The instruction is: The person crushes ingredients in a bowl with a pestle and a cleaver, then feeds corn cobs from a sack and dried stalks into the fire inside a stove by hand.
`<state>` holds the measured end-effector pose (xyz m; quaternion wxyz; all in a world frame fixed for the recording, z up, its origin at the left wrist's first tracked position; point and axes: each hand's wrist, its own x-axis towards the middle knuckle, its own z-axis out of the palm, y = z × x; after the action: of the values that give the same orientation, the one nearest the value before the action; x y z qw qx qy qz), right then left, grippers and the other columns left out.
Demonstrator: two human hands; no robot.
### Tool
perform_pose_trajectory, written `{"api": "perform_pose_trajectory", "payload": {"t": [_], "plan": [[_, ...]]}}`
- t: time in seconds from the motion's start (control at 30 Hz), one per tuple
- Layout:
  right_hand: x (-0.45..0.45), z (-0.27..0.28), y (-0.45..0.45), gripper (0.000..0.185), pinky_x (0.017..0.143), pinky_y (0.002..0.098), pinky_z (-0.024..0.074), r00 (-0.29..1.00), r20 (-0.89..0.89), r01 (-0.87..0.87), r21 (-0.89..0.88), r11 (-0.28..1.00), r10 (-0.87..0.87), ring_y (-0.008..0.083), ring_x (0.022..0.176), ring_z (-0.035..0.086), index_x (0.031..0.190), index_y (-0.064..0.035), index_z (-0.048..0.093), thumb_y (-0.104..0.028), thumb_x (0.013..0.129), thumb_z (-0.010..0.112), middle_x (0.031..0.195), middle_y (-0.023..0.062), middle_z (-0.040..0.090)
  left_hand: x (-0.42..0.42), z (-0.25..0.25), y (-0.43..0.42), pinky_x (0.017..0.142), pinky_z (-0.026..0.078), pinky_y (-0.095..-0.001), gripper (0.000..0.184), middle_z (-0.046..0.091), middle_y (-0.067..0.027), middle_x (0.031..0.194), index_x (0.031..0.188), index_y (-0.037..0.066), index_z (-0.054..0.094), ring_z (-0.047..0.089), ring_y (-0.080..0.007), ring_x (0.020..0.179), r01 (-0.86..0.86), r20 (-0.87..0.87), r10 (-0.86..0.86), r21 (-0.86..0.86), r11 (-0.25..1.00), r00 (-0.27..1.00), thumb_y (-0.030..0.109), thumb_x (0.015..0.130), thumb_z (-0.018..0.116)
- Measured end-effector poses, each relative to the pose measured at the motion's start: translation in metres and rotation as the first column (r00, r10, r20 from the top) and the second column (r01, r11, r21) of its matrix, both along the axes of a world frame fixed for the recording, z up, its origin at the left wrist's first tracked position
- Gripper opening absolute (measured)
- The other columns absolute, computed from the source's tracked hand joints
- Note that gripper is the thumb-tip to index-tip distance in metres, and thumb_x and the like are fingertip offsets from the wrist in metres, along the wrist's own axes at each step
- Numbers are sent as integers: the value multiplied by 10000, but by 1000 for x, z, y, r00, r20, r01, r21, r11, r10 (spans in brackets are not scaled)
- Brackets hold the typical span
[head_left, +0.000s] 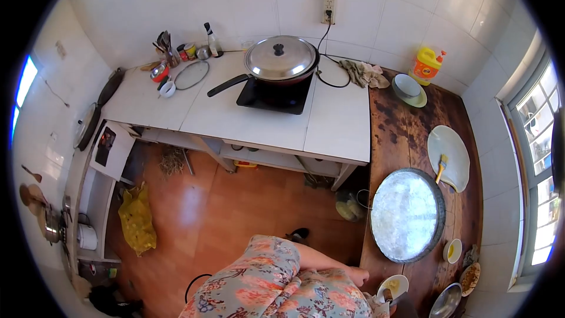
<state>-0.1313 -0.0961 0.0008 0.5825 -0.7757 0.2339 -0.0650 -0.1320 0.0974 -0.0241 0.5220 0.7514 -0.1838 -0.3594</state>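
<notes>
White bowl (404, 281) stands near the left hand (358, 275), whose fingers cannot be told as apart or together; the right is unseen. Beyond, a metal tray (406, 215) lies on the wooden counter (403, 147). Work appears partly done: the lidded pan (281, 60) sits ready, pale food (393, 285) remains bowled.

I saw coral and dark blue flowers patterning the grey-green clothing (253, 285) on my feed. Beyond it I picked out a whitish bowl (404, 282) with pale yellow contents, a silvery round pan (400, 218), a brown wooden counter (388, 129) blotched darker, a yellow jug (425, 59) with an orange label, and a reddish-orange floor (206, 200).
</notes>
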Motion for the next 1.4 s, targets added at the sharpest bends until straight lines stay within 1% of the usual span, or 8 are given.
{"api": "perform_pose_trajectory", "payload": {"t": [0.23, 0.3, 0.37, 0.4, 0.53, 0.9, 1.0, 1.4], "plan": [[-35, -1, -27, 239, 516, 253, 448, 997, 33, 77, -55, 996, -75, 151, 618, 541, 920, 7, 538, -205, 840, 462, 785, 101, 561, 7, 2, 31, 395, 467, -314, 314, 577, -120, 663, 931, 5, 538, 575, -200, 497, -131, -240, 124, -17, 991, 963, 53, 663, 383], [-47, 4, -29, 222, 606, 288, 430, 998, -6, -63, -294, 954, 64, 183, 696, 535, 933, -3, 535, -183, 809, 495, 828, 114, 557, 2, -16, 36, 427, 476, -295, 369, 575, -104, 678, 1020, 18, 529, 572, -166, 537, -129, -243, 109, -66, 989, 964, 62, 681, 389], [-48, 11, -24, 241, 784, 357, 392, 963, -96, -256, -617, 744, 252, 246, 846, 521, 957, -24, 530, -142, 749, 560, 903, 139, 549, 1, 11, 50, 436, 465, -272, 383, 576, -93, 685, 1094, -21, 460, 562, -146, 539, -102, -384, 72, -59, 993, 920, 93, 731, 415], [-47, 19, -19, 248, 755, 353, 398, 905, -76, -184, -957, 224, 418, 280, 816, 522, 942, -34, 528, -143, 725, 578, 862, 145, 550, 0, 3, 48, 437, 461, -264, 378, 570, -95, 666, 1103, -26, 447, 558, -143, 532, -117, -416, 64, -104, 988, 907, 77, 741, 406], [-37, 49, 5, 211, 558, 308, 440, 989, -146, -51, -324, 945, 4, 185, 571, 564, 765, -11, 564, -211, 796, 504, 658, 92, 593, 4, -3, 34, 450, 422, -243, 351, 555, -92, 666, 1131, -38, 406, 518, -130, 509, -118, -473, 79, -52, 992, 877, 81, 801, 403], [-33, 57, 2, 191, 462, 271, 413, 996, 19, 90, -129, 988, -88, 135, 503, 545, 775, 2, 543, -179, 812, 495, 596, 55, 562, 40, 20, -16, 423, 421, -241, 568, 554, -125, 733, 1266, -33, 159, 547, -144, 534, -72, -518, 37, -46, 996, 854, 156, 808, 437], [-35, 48, -3, 179, 474, 272, 421, 994, -109, -53, -205, 977, 31, 146, 516, 550, 803, 10, 543, -162, 808, 495, 609, 69, 556, 47, 15, -32, 437, 433, -232, 603, 551, -148, 819, 1281, -24, 110, 573, -157, 591, -92, -556, 51, -46, 995, 830, 151, 805, 436], [-41, 52, -2, 191, 522, 301, 421, 993, -36, -121, -214, 969, 116, 196, 553, 538, 833, -13, 550, -185, 812, 470, 651, 109, 554, 42, 24, -61, 492, 450, -241, 339, 547, -105, 907, 1125, 64, 333, 593, -177, 673, -114, -587, 51, -70, 991, 808, 59, 787, 360]]}}
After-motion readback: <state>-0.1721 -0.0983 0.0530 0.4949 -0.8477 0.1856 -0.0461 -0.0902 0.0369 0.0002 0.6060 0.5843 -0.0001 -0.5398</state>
